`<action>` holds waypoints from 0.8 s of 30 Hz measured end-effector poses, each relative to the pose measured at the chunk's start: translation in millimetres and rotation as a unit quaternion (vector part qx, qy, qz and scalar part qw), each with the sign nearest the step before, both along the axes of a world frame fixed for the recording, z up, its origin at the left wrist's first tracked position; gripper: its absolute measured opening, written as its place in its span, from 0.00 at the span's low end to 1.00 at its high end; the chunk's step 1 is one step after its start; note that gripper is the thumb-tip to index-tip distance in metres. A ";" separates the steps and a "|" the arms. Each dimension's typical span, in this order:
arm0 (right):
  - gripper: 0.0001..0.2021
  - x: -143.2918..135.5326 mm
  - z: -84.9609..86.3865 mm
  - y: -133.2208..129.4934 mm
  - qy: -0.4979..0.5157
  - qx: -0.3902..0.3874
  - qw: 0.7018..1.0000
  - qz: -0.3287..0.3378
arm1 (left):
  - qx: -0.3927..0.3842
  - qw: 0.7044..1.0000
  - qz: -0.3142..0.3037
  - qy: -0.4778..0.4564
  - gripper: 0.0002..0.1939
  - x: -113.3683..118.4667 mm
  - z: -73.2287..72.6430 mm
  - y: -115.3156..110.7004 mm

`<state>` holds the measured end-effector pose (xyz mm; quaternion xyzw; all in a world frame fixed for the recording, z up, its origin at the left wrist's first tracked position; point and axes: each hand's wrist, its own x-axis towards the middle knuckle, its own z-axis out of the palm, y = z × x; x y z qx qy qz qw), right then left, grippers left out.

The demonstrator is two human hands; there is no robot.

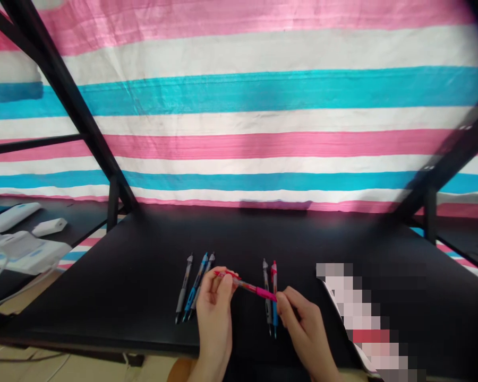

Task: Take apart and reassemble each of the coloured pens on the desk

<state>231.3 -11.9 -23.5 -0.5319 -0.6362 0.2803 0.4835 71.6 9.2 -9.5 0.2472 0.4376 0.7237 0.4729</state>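
My left hand [215,307] pinches the red clip end of a pen [247,287] with a clear barrel and a pink grip. My right hand [305,323] closes on the pink grip end, so the pen lies slanted between both hands, above the black table [302,233]. Beside my left hand lie a grey pen [184,289], a blue pen [195,286] and a third pen [211,261] partly covered by that hand. Between my hands rest another grey pen [266,270] and a pen with a red top and blue grip [274,273].
A pixelated flat object [366,323] lies right of my right hand. White power strips [27,252] and cables sit on a neighbouring table at the left. Black metal frame bars [99,143] rise on both sides, before a striped sheet [255,90].
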 end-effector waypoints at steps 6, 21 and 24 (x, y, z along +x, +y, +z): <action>0.21 3.2 -1.9 -1.4 0.034 -0.011 0.998 0.044 | 0.017 1.000 -0.013 0.012 0.21 -1.5 7.4 1.5; 0.19 2.6 -3.8 -3.6 0.089 -0.060 0.994 0.030 | 0.074 0.985 -0.097 0.122 0.18 -52.9 27.6 15.4; 0.20 1.5 -1.6 -3.9 0.082 -0.067 0.994 0.025 | 0.081 0.982 -0.109 0.131 0.18 -51.9 27.6 16.3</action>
